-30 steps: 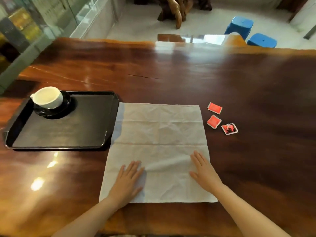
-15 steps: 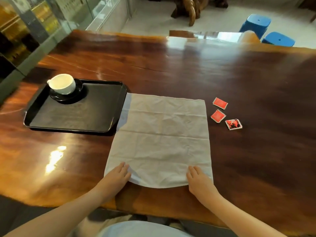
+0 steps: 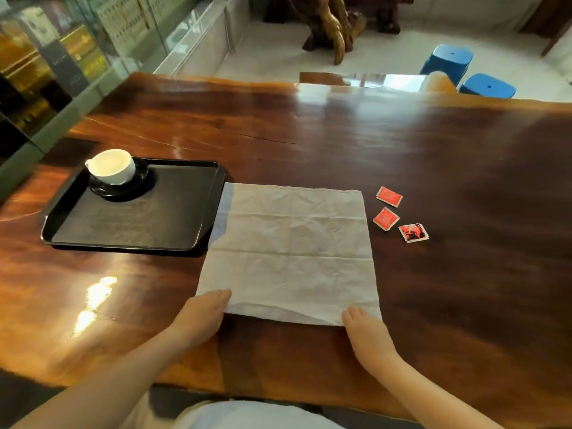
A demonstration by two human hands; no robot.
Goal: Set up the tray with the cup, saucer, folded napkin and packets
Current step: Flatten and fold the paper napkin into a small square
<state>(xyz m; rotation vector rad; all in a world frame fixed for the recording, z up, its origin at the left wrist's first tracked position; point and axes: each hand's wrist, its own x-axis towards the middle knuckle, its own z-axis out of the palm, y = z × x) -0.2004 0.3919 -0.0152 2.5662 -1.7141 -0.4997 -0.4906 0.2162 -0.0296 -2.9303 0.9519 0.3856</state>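
A white cloth napkin (image 3: 291, 249) lies spread flat on the wooden table (image 3: 340, 144), its left edge touching the black tray (image 3: 123, 246). My left hand (image 3: 201, 314) pinches the napkin's near left corner and my right hand (image 3: 366, 332) pinches the near right corner. The near edge is lifted slightly off the table between them. A white cup (image 3: 113, 167) stands on a black saucer (image 3: 123, 190) in the tray's far left corner. Three red packets (image 3: 389, 196) (image 3: 386, 218) (image 3: 413, 233) lie on the table just right of the napkin.
The table's near edge (image 3: 278, 394) runs close under my forearms. Glass display cases (image 3: 62, 57) stand along the left. Two blue stools (image 3: 448, 61) and a carved wooden piece (image 3: 334, 23) stand on the floor beyond the far edge.
My hands slid from flat on the napkin back to its near corners and took hold of them. The near edge has come up off the table. The camera pulled back.
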